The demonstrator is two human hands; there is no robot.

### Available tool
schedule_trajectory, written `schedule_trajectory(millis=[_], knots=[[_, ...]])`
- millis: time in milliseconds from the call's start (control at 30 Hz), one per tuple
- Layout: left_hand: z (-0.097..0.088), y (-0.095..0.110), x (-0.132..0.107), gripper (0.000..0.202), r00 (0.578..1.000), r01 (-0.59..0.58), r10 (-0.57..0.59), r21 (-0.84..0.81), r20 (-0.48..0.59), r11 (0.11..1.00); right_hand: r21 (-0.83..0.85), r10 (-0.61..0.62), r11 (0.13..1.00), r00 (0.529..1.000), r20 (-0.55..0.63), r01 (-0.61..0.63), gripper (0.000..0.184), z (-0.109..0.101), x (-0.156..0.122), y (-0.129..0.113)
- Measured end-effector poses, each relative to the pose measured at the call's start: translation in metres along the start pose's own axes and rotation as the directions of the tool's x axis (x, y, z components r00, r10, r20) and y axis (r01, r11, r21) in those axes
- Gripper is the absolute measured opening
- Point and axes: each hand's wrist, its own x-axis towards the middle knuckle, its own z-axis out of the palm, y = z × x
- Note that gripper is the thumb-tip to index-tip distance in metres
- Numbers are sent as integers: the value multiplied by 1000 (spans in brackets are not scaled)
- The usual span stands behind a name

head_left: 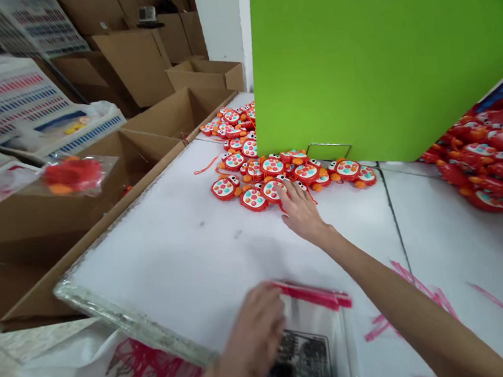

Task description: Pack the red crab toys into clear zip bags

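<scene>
Green board [380,54] is the biggest thing in shot: 1 sheet standing up at 1 o'clock, with a wire handle poking out under its bottom edge. Below it is the white table [186,253]. Off at 9 to 10 o'clock there are cardboard boxes [61,228], at least 4 of them open.

The toys come in 2 heaps. The near heap [248,153] sits at 12 o'clock against the board, and the far heap [486,156] is at 3 o'clock. Easily 20+ in the near one, but they overlap too much for an exact count. There's also 1 bagged toy [72,175] lying on a box flap at 9 o'clock.

The clear zip bag [321,335] is at 6 o'clock, just 1, with a red strip along its top. It looks thin, floppy and slippery, so the stiffer strip edge is probably the best place to pinch it. The person's left hand [255,329] lies palm-down on it. It's blurred, so whether the fingers are pinching the film can't be told.

Their right hand [300,210] is open, with the fingers stretched out to 11 o'clock and the tips on 1 red toy [273,189] at the heap's front edge. Nothing is gripped. The toy looks like light, hard plastic, flat and round with bumpy buttons and a thin cord. It should be easy to take by the rim, but the cords look likely to snag on neighbouring toys.
</scene>
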Motion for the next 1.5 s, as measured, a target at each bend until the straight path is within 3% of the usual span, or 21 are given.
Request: schedule_trajectory(millis=[67,133,233,367,433,500,567,633,733,833,900,967,1067,1133,1167,1233,1300,1400,1500], knots=[[41,11,-5,22,983,19,-33,78,181,997,19,-14,1000,1000,-2,14,63,10,22,-4],[64,15,-10,27,964,55,-97,171,249,984,59,2,998,1000,-12,-2,50,13,34,-6],[70,12,-15,31,953,49,-114,229,280,972,160,90,984,995,-49,-81,36,4,31,-3],[65,8,-15,37,948,-8,-62,218,313,976,329,242,921,968,-61,-209,40,-18,-15,2],[66,8,-12,28,937,-9,-68,219,343,976,526,333,799,943,18,-292,39,-26,-51,2],[68,10,-8,14,929,-9,-77,229,362,973,768,416,492,885,206,-410,35,-30,-89,1],[69,11,-4,9,928,-9,-77,227,366,974,853,455,139,797,397,-504,31,-32,-124,-1],[69,12,-3,9,931,38,-105,193,349,980,828,499,-16,713,492,-560,30,-35,-151,-4],[66,10,-5,20,932,189,-200,64,303,980,767,549,13,646,531,-641,32,-43,-181,-7],[64,5,-10,44,934,285,-269,-37,234,958,709,498,90,648,576,-700,38,-56,-201,-10],[65,2,-11,52,944,265,-251,-38,215,964,674,411,82,641,648,-734,45,-65,-210,-13],[65,0,-10,42,952,208,-193,-39,238,977,641,292,32,620,728,-767,50,-71,-218,-16],[66,1,-6,20,951,150,-129,-54,282,987,640,143,-148,623,769,-754,45,-73,-221,-21],[66,4,-5,18,953,112,-91,-56,290,992,676,168,-276,658,734,-683,42,-69,-216,-27],[66,6,-5,18,955,84,-68,-42,289,996,710,220,-298,677,702,-638,43,-65,-213,-31],[67,10,-6,19,956,6,-8,8,293,1000,786,346,-209,707,616,-583,45,-58,-204,-40],[66,12,-8,22,958,-74,54,60,283,996,808,402,52,753,521,-587,45,-53,-197,-47],[60,14,-11,24,967,-104,86,63,241,993,670,383,457,809,446,-585,45,-48,-197,-52],[45,14,-11,22,975,-76,69,25,210,997,543,404,615,819,407,-573,48,-45,-208,-49]])
